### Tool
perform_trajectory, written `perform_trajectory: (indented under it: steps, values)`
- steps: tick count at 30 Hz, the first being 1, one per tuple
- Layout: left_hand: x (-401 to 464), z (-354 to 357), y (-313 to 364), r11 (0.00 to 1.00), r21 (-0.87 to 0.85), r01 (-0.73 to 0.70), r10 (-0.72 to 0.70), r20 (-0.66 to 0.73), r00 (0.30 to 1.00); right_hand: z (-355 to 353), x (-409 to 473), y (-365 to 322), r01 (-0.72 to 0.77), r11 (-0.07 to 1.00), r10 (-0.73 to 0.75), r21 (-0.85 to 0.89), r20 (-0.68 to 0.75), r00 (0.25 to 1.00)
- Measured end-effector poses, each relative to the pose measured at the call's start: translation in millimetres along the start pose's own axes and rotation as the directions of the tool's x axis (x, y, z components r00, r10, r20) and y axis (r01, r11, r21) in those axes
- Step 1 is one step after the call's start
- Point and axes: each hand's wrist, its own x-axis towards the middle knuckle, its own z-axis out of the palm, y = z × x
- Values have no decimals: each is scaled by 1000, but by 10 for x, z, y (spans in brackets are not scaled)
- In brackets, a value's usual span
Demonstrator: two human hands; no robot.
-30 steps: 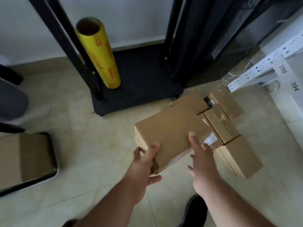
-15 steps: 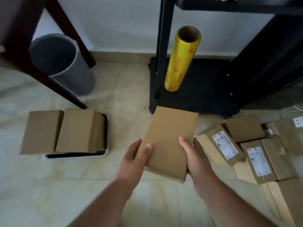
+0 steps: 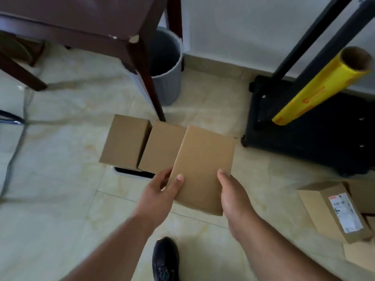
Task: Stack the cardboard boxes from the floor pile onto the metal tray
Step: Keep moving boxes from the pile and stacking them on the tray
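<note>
On the pale marble-patterned tile floor (image 3: 60,199): every item below, listed from largest to smallest.
Furniture: one dark brown wooden table (image 3: 85,19) at upper left, and one black metal rack (image 3: 316,130) on a black base at right.
Bin: one grey ribbed plastic waste bin (image 3: 168,65), behind the table leg and against the white wall (image 3: 243,27).
Roll: one yellow roll of film on a cardboard core (image 3: 324,86), leaning on the rack.
Boxes on the tray: two plain brown cardboard boxes (image 3: 127,145), side by side and touching, covering most of the metal tray (image 3: 132,172); only its near rim shows.
Held box: one plain brown cardboard box (image 3: 203,169), carried above the floor, its far end overlapping the right tray box in view.
Floor pile: at least two brown boxes at the right edge; one white-labelled cardboard box (image 3: 334,211) shows clearly.
Hands: two. Left hand (image 3: 160,191) grips the held box's near left edge, thumb on top. Right hand (image 3: 233,195) clasps the near right edge, thumb on top.
Shoe: one dark shoe (image 3: 165,258) at bottom centre.
Change since half a second ago: the view has swung left, the held box now sits over the tray's right side, and the floor pile has slid to the frame's right edge.
</note>
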Motion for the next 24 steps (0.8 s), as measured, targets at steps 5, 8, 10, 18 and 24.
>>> perform_trajectory:
  steps: [5, 8, 10, 18, 24]
  values:
    - [335, -511, 15, 996, 82, -26, 28, -25, 999, 469, 33, -184, 106, 981, -113, -162, -32, 993]
    - [558, -772, 93, 994, 98, -58, 63, -49, 997, 725, 149, -310, 134, 960, -144, -246, -21, 989]
    - [720, -917, 119, 989, 133, -60, 72, -93, 993, 885, 232, -401, 135, 950, -146, -282, -17, 989]
    - [1111, -1232, 192, 988, 156, -14, 25, -71, 997, 1291, 557, -590, 145, 942, -152, -303, 0, 988]
    - [1179, -1248, 149, 980, 195, -28, 37, -43, 998, 1354, 641, -544, 146, 933, -158, -328, -12, 987]
